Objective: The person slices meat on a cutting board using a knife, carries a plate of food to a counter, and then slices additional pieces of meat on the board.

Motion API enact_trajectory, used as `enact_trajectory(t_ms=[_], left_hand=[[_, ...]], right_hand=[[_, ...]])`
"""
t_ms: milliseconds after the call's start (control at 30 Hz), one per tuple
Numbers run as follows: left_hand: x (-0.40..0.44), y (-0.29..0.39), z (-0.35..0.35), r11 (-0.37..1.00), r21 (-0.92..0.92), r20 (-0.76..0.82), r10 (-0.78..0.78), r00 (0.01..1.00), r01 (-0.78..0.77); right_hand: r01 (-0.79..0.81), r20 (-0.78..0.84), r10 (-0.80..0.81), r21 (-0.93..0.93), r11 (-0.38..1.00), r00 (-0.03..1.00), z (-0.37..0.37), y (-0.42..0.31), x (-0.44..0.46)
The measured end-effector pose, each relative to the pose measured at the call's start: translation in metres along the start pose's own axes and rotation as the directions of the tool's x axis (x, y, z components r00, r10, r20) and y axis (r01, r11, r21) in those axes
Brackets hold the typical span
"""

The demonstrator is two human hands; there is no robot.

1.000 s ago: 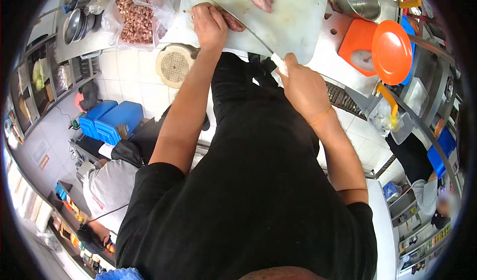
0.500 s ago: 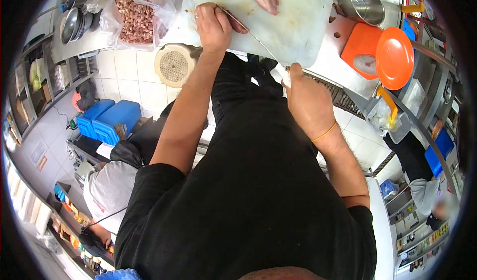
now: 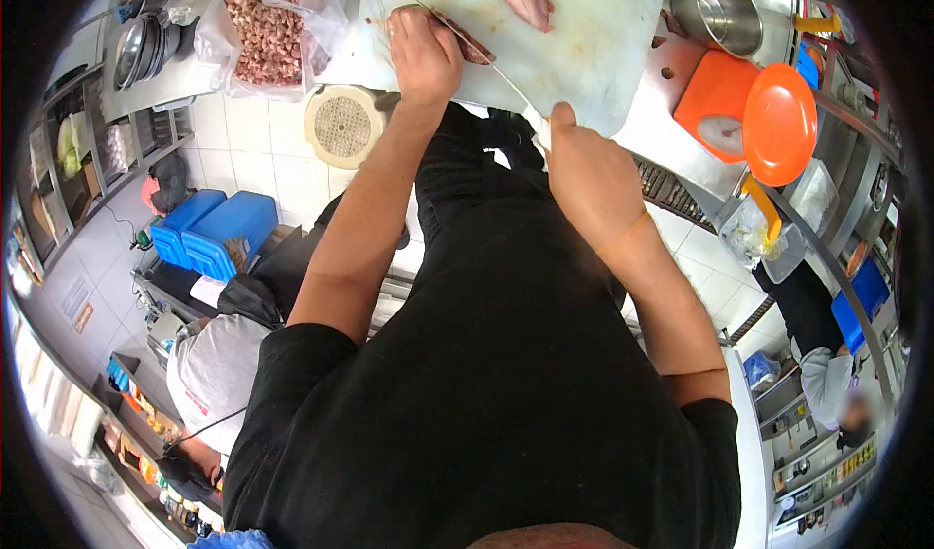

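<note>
My right hand [image 3: 593,184] is wrapped round the pale handle of a knife [image 3: 509,84]. Its long thin blade runs forward and left across a strip of dark red meat [image 3: 474,51], and the tip shows just beyond it, close by my left hand [image 3: 425,60]. With curled fingers that left hand holds the meat down near the front left of a white cutting board [image 3: 593,53]; part of the strip is hidden beneath the hand and blade. A second, paler piece of meat [image 3: 522,0] lies untouched farther back on the board.
Left of the board, a clear plastic bag [image 3: 326,38] holds diced meat [image 3: 263,33]. A steel pot [image 3: 728,16], an orange container [image 3: 708,101] and an orange plate [image 3: 780,126] are at the right. Co-workers are at the left [image 3: 219,369] and right [image 3: 825,384].
My right hand has moved forward and left, pushing the knife farther across the meat, so its tip now shows beyond the strip. My left hand stays on the meat.
</note>
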State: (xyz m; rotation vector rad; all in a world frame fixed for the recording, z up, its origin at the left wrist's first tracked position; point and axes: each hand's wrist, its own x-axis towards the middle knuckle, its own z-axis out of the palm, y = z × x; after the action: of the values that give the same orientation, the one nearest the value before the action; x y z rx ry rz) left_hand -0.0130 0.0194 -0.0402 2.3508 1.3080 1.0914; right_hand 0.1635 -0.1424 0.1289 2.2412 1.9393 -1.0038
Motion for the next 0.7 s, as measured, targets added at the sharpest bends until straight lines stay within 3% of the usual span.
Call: enact_trajectory(t_ms=[133, 400, 700], left_hand=[[-0.002, -0.001, 0.001, 0.999, 0.035, 0.019, -0.034, 0.999, 0.033], [-0.002, -0.001, 0.001, 0.998, 0.05, 0.037, -0.037, 0.999, 0.035], [-0.001, 0.0, 0.001, 0.995, 0.08, 0.04, -0.063, 0.997, 0.059]], right_hand=[[0.028, -0.041, -0.027, 0.013, 1.0, 0.999, 0.009, 0.009, 0.004], [0.003, 0.036, -0.002, -0.023, 1.0, 0.999, -0.016, 0.008, -0.016], [0.028, 0.008, -0.028, 0.013, 1.0, 1.0, 0.01, 0.002, 0.036]])
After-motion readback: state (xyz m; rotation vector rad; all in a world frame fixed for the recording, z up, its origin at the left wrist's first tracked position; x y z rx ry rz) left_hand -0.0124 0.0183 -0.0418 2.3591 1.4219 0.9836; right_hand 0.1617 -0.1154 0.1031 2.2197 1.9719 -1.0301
